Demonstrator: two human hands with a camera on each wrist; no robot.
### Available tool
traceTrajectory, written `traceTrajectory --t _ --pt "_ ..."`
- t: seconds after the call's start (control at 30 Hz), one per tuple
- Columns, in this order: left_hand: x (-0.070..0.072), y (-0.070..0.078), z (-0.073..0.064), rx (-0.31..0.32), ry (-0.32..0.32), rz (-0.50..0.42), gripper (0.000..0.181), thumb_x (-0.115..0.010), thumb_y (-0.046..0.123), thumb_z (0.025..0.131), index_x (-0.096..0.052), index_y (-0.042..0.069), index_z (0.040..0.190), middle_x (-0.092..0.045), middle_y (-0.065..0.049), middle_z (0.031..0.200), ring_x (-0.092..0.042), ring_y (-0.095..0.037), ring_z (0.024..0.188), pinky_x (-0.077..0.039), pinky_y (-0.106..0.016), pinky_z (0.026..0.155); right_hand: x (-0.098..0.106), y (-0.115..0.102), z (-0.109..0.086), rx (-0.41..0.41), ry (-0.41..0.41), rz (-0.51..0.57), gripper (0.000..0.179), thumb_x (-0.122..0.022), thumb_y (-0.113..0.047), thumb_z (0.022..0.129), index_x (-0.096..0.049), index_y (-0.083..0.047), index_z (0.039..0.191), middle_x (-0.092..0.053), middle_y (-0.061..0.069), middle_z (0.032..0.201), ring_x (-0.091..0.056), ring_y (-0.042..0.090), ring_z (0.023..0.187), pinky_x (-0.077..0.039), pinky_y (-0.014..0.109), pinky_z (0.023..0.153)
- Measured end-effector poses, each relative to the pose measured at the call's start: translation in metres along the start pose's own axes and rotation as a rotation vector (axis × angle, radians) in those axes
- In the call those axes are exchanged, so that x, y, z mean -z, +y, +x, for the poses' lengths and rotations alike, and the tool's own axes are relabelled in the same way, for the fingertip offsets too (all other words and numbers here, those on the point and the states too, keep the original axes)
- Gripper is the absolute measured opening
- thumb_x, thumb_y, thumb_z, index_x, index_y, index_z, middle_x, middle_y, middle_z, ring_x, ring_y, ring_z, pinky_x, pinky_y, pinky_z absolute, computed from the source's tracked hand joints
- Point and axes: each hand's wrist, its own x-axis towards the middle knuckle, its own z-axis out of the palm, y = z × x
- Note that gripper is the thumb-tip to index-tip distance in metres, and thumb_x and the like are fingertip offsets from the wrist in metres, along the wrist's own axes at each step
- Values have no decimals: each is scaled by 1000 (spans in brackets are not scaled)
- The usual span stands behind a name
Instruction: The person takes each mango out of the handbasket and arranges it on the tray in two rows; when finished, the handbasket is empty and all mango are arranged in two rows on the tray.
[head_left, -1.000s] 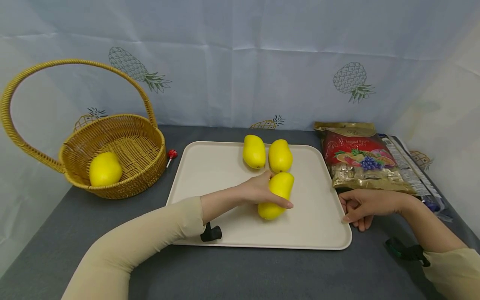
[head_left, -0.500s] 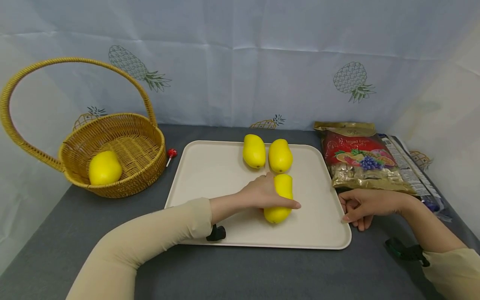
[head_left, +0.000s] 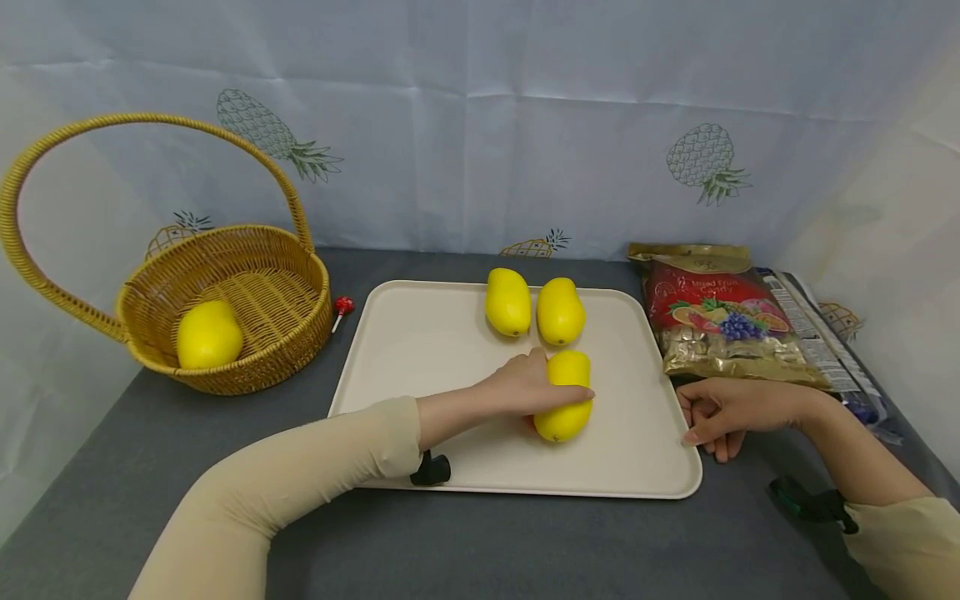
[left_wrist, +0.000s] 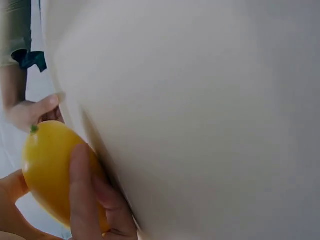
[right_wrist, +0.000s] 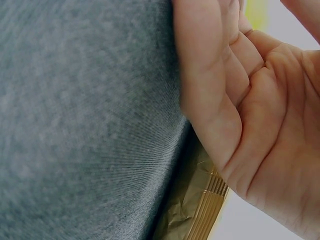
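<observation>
A yellow mango (head_left: 564, 421) is in my left hand (head_left: 517, 386), thumb across the near side and fingers round the other, low over the beige tray (head_left: 420, 350). In the left wrist view this mango (left_wrist: 50, 165) has a small green stem spot at its tip. Two more mangoes, one (head_left: 508, 302) beside the other (head_left: 561, 312), lie at the tray's far edge. My right hand (head_left: 738, 412) holds the tray's right rim, thumb on top and fingers curled below. The right wrist view shows the right hand's palm (right_wrist: 270, 110) and curled fingers close over the dark cloth.
A wicker basket (head_left: 300, 333) with a tall handle stands at left, one mango (head_left: 210, 335) inside. Between it and the tray lies a red lollipop (head_left: 343, 307). A mixed fruit candy bag (head_left: 723, 312) lies behind my right hand, over other packets (head_left: 825, 342).
My left hand has shifted slightly right with the mango and turned it a little. The right hand, the tray and the other mangoes stay where they were.
</observation>
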Motion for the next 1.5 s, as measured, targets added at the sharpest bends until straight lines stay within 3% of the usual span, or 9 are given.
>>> traceTrajectory --t 0.27,0.37,0.5,0.6,0.83,1.1,1.23,1.33,1.5 --pt "6 -3 0 59 -92 -216 44 -65 48 89 -55 7 104 -63 -9 89 -65 -19 55 -58 -25 52 0 -1 0 6 -10 6 18 -54 -13 101 -52 5 103 -66 -1 79 -69 8 66 -61 31 59" --pt "7 -5 1 76 -119 -304 50 -67 44 90 -50 7 118 -61 -10 96 -66 -19 58 -58 -25 52 0 -1 0 10 -13 8 18 -53 -13 101 -52 5 103 -66 -1 79 -69 8 66 -61 31 59" --pt "6 -6 2 72 -156 -404 67 -66 39 92 -31 11 142 -58 -11 104 -67 -19 65 -58 -25 52 1 0 0 14 -16 4 17 -53 -12 101 -52 5 103 -66 -2 79 -69 8 66 -61 31 59" --pt "6 -7 1 60 -185 -450 71 -65 36 94 -24 12 148 -57 -12 106 -67 -19 68 -58 -24 53 1 0 0 15 -15 0 17 -53 -12 101 -52 5 103 -66 -2 79 -69 8 66 -61 31 59" --pt "7 -7 -1 58 -202 -461 68 -64 34 96 -25 9 145 -57 -12 105 -66 -19 66 -58 -23 53 1 1 0 18 -16 1 17 -53 -12 101 -51 5 103 -66 -2 78 -69 8 66 -61 31 59" --pt "8 -7 -3 50 -214 -428 46 -61 36 96 -41 4 123 -63 -11 86 -66 -17 55 -57 -23 50 1 2 0 22 -17 4 17 -53 -12 101 -52 5 103 -67 -2 79 -69 7 66 -61 31 59" --pt "12 -9 -4 62 -222 -410 44 -60 39 97 -41 4 116 -57 -12 84 -64 -17 53 -57 -24 49 1 1 0 17 -12 4 17 -53 -12 101 -52 5 103 -67 -2 79 -69 8 66 -61 30 59" --pt "17 -9 -6 76 -225 -395 52 -58 42 97 -38 2 125 -53 -13 89 -64 -18 57 -59 -27 52 0 1 0 14 -6 2 17 -54 -12 101 -52 5 102 -66 -2 78 -69 8 66 -60 30 59" --pt "31 -8 -8 101 -203 -369 74 -56 45 98 -24 5 151 -57 -19 114 -68 -22 71 -62 -31 59 0 2 0 8 1 0 18 -54 -13 101 -52 4 102 -66 -1 79 -69 9 66 -60 31 59"
